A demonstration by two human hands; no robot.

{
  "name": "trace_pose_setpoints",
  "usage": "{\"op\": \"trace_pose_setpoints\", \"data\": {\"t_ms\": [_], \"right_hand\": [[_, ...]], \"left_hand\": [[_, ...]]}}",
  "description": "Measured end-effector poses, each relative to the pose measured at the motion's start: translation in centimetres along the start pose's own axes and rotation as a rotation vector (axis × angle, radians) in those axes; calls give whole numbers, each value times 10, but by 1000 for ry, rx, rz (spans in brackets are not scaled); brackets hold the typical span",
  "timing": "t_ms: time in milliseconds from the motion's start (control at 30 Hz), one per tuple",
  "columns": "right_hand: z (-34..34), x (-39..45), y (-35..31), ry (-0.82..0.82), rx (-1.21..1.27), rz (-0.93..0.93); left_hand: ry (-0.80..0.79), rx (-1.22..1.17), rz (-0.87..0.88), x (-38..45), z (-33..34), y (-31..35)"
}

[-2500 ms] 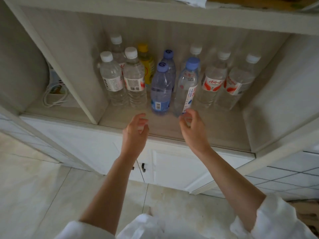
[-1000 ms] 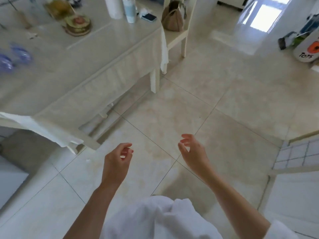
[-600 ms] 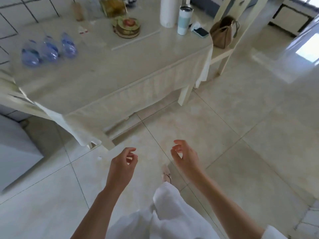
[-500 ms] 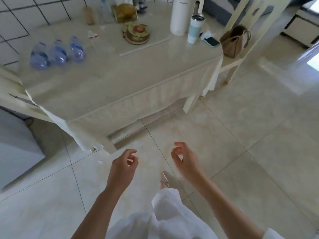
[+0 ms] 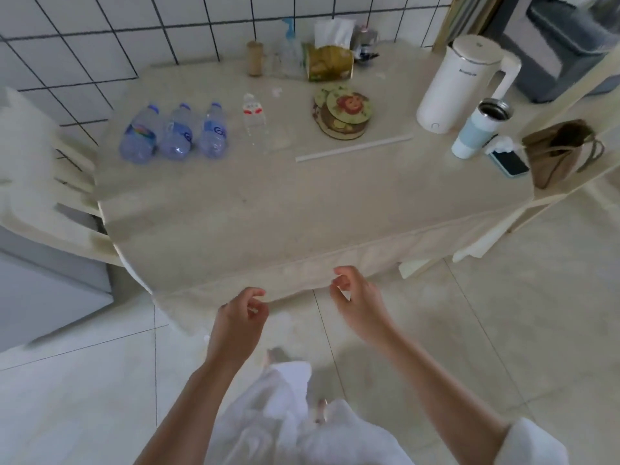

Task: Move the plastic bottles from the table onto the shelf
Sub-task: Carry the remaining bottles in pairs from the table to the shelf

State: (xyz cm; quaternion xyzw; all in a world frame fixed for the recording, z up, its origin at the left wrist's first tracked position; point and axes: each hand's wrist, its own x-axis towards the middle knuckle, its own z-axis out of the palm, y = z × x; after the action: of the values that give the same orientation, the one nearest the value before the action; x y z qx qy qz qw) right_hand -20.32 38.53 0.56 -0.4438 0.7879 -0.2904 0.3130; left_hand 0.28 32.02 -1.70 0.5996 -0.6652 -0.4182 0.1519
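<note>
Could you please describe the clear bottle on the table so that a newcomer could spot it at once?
On the table, four bottles stand in a row near the tiled wall. The clear bottle is the rightmost, apart from the three blue bottles; it alone has a white cap and red-and-white label.

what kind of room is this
Probably a home kitchen or dining area: a white tiled wall, a clothed table holding an electric kettle and tissue box, plus chairs.

White tiled wall, pale floor
</note>
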Motion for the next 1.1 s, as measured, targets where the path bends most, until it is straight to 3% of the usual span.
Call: {"op": "trace_pose_setpoints", "data": {"t_ms": [533, 800, 1100], "right_hand": [[42, 229, -133, 13, 62, 22], [41, 349, -174, -57, 17, -11], [64, 471, -177, -195, -58, 188]], "left_hand": [[90, 25, 10, 251, -105, 32], [167, 81, -2, 355, -126, 70], [185, 145, -188, 457, -123, 79]]}}
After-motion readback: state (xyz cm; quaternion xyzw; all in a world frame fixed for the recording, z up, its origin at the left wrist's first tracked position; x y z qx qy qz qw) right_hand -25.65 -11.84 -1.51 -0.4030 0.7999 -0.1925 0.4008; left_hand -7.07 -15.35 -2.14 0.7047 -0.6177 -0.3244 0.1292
